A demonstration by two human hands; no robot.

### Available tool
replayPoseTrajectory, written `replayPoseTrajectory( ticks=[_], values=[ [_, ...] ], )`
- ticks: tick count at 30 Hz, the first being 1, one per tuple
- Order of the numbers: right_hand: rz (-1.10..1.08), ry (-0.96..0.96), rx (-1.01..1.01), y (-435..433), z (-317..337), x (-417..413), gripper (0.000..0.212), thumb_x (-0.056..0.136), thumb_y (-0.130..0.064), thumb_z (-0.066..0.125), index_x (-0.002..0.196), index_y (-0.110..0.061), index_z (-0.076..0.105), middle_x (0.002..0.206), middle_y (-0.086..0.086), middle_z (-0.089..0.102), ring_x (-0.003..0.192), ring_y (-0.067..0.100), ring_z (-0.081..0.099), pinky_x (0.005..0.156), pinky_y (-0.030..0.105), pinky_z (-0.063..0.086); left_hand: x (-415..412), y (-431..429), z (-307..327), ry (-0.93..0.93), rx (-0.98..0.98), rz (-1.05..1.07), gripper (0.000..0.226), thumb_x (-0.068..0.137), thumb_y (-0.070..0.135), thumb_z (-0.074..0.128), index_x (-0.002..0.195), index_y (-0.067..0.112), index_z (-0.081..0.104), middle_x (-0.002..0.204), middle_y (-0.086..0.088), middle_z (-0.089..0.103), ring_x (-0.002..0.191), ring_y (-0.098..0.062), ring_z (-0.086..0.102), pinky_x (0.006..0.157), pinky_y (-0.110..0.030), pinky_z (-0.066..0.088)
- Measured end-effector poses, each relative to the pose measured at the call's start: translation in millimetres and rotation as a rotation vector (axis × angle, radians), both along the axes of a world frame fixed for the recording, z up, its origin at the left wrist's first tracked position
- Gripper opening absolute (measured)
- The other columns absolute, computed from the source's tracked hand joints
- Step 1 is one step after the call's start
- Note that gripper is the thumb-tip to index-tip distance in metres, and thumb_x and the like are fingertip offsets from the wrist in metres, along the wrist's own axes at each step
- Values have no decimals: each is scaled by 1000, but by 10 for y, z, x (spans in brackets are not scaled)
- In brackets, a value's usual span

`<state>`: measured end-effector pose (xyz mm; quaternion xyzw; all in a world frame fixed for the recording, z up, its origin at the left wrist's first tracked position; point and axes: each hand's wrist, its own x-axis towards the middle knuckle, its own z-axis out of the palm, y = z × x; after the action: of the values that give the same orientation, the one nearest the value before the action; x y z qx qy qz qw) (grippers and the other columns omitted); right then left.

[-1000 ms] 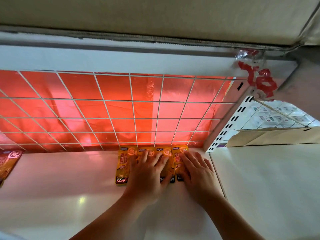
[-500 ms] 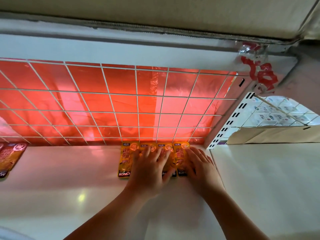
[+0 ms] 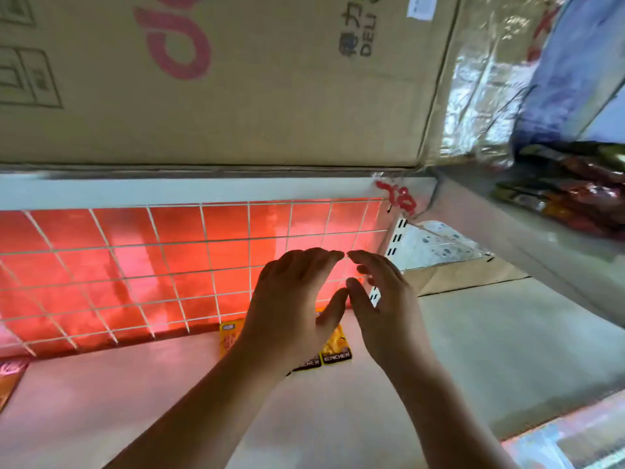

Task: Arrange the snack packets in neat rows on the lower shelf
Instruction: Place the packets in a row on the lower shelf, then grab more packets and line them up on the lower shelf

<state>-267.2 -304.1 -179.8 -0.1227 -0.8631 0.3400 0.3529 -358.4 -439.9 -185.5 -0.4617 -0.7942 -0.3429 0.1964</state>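
A person's left hand [image 3: 294,299] and right hand [image 3: 384,309] hover side by side over the lower shelf [image 3: 203,394]. The fingers are loosely bent and the index tips almost meet, and neither hand holds anything. Beneath them, a short row of yellow snack packets [image 3: 334,345] lies flat at the back of the shelf. Their top ends sit at the foot of the wire grid [image 3: 135,265] with its red backing, and their black-banded ends face the person. The left hand and wrist hide the middle of the row, so the number of packets cannot be read. One darker orange packet [image 3: 10,377] lies alone at the far left edge of the shelf, well apart from the row. A cardboard box [image 3: 236,79] sits on the level above, and bagged snacks [image 3: 575,187] are piled on the neighbouring unit to the right.

The step in hand appears to be squaring up this first row. Doing it well likely means bringing flat palms down lightly, since glossy packets will probably skate on the smooth shelf. The top ends should be nudged evenly against the grid and the side gaps closed without letting edges overlap. The black bands offer a ready check, as they should form one straight line. The stray packet on the left can then join the row's open left end.
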Motion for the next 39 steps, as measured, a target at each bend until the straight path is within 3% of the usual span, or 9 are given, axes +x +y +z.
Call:
replayPoseTrajectory(
  ticks=[6,12,16,20,27,30,33,36,39],
  values=[
    [-143,230,96,-123,1095,681,36,88,-21,55,122,-27,64,115,-16,64,112,8,60,94,33,51,406,250,983,169,190,-282,48,94,36,59,140,19,60,131,0,66,117,-27,62,95,-47,49],
    [-242,218,194,38,1751,1429,35,86,-16,62,112,-38,62,107,-20,65,104,2,62,85,13,47,863,645,1488,193,232,-409,51,92,40,57,138,19,61,123,0,67,111,-23,61,95,-41,48],
    [-419,114,205,637,1889,1759,25,88,-27,68,110,-39,68,94,-21,68,88,0,63,73,11,44,1045,927,1545,63,162,-462,44,92,43,58,132,26,65,125,6,67,119,-15,58,101,-34,45],
    [-505,8,211,1355,1842,1977,24,83,-25,73,104,-38,70,87,-22,66,84,9,63,74,25,45,1121,1247,1531,-71,66,-450,48,87,47,56,131,32,66,131,12,65,125,-6,55,107,-34,45],
    [-344,-276,291,2170,1840,1995,36,76,-36,81,110,-40,70,94,-11,66,80,9,60,72,29,50,1145,1874,1625,-108,-55,-381,62,73,56,69,131,39,63,129,21,61,122,-2,54,105,-34,46],
    [-272,-270,381,2367,1871,1954,34,77,-38,80,109,-36,70,94,-14,65,86,11,61,78,33,52,1163,2050,1602,-173,-103,-366,69,69,63,71,135,43,61,130,25,59,124,0,54,107,-36,46],
    [-260,-211,412,2580,1933,1887,25,83,-42,74,107,-35,70,83,-19,57,83,12,59,71,29,45,1147,2079,1608,-203,-149,-371,67,71,61,73,135,45,61,130,27,59,123,5,54,107,-29,45],
    [-270,-210,442,2786,2076,1755,29,85,-45,70,113,-36,68,99,-11,64,90,16,60,74,31,46,1150,2094,1677,-232,-176,-352,61,73,53,76,132,48,62,132,28,58,124,11,50,105,-17,40],
    [-238,-418,442,2920,2198,1616,38,85,-49,68,121,-37,65,116,-3,63,97,21,60,80,35,51,1169,2113,1679,-264,-175,-344,58,74,47,76,130,51,62,133,28,59,126,12,50,105,-13,38]
  ],
)
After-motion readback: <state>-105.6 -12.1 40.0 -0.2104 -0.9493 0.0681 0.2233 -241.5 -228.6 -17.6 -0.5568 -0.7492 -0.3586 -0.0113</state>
